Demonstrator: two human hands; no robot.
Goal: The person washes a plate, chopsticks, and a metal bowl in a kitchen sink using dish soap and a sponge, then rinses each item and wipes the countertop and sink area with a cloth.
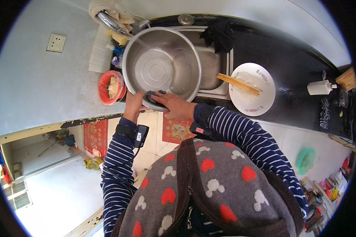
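Observation:
A large steel basin (pixel 154 47) rests over the sink, with a thin stream of water running into it from the faucet (pixel 111 24). My left hand (pixel 133 103) grips the basin's near-left rim, its fingers partly hidden. My right hand (pixel 174 103) presses a dark, mottled scrubbing pad (pixel 150 96) against the inside of the near rim, fingers over the pad. To the right, a white floral plate (pixel 261 101) on the counter holds several wooden chopsticks (pixel 237 83).
A red bowl (pixel 104 89) with pale food under plastic sits left of the basin. A black cloth (pixel 219 37) drapes over the sink's back. A white bottle (pixel 317 87) and wooden block (pixel 347 78) stand far right. A green basin (pixel 306 161) lies on the floor.

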